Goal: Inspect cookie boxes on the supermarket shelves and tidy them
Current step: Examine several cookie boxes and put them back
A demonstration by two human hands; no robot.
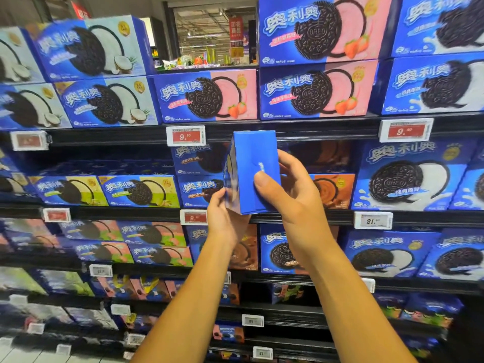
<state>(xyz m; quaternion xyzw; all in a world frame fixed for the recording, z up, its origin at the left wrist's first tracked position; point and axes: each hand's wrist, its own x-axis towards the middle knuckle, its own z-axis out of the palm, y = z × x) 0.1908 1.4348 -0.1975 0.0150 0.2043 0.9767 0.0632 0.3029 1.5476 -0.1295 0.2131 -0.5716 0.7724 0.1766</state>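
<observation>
Two bare hands hold one blue cookie box (252, 174) up in front of the shelves (314, 217). The box stands upright, so its long axis runs up and down, and its narrow plain blue side is turned toward the camera. Its printed front faces to the left and shows only as a thin strip.

The right hand (293, 195) grips the box from the right side. Its thumb lies flat on the plain blue side, and its fingers (285, 159) curl around the far right edge. The left hand (225, 213) holds the lower left corner from below, with the thumb pressed on the printed front; its other fingers are hidden behind the box, so I cannot tell how they lie.

Behind the fingers of both hands, chocolate-flavour boxes (200, 189) stand on the shelf. Above the fingers, strawberry boxes (207, 96) with pink fronts are stacked, and a price tag (186, 135) hangs just left of the box top. Well to the right of the fingers stands a larger original-flavour box (408, 176).
</observation>
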